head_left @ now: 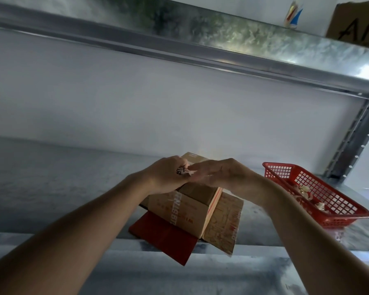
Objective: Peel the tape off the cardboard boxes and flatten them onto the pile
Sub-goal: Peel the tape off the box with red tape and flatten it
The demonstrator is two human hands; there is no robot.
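My left hand (166,175) pinches a scrap of tape (184,170); my right hand (217,174) lies flat on the box (190,207). I should pull slowly.

Bare shelf (41,177) left of the boxes (192,209); red basket (320,192) near right.

Both bare forearms reach forward and angle inward until the hands meet. The left hand (164,175) has its fingers curled, pinching a small crumpled scrap at the fingertips. The right hand (219,173) lies flatter, fingers stretched out toward the left, its fingertips touching the left hand's.
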